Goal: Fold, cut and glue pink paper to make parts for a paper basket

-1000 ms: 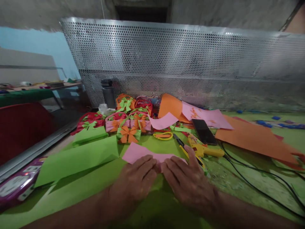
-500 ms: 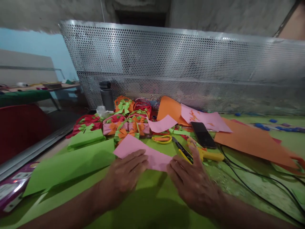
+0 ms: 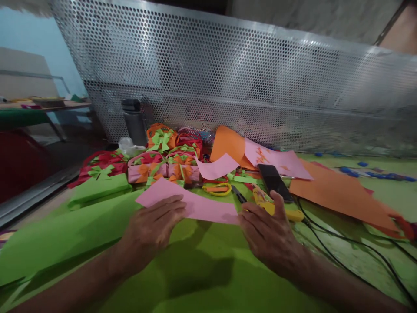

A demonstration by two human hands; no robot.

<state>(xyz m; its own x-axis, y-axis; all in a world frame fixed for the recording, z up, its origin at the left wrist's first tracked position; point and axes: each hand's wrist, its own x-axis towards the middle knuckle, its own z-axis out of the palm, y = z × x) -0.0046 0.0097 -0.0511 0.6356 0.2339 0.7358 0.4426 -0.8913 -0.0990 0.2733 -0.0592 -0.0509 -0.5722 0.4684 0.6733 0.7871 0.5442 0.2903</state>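
Two bare hands of ours meet one pink paper strip [image 3: 203,208], which lies directly ahead of us, at twelve o'clock, above the green bench [image 3: 195,284]. Our left hand [image 3: 151,224] covers its left part, fingers straight and pressed together; the thumb is hidden, so we cannot tell whether that grip pinches the paper. Our right hand [image 3: 269,232] touches the strip's right end with its fingertips, its grip spread, thumb raised away from the fingers.

Around the strip, we see yellow-handled scissors [image 3: 230,189] at one o'clock and a dark-tipped tool [image 3: 240,195] at two, partly hidden by our right hand. Also at two o'clock are a yellow glue gun [image 3: 295,214], partly behind that hand, and a black phone [image 3: 275,181] beyond it. Small paper bags [image 3: 162,138] with bows cluster at eleven, near a dark bottle [image 3: 134,126]. One curved green sheet [image 3: 74,230] lies at nine, an orange sheet [image 3: 340,198] at three and black cables [image 3: 352,239] at four. Perforated metal [image 3: 208,74] stands behind everything at twelve.
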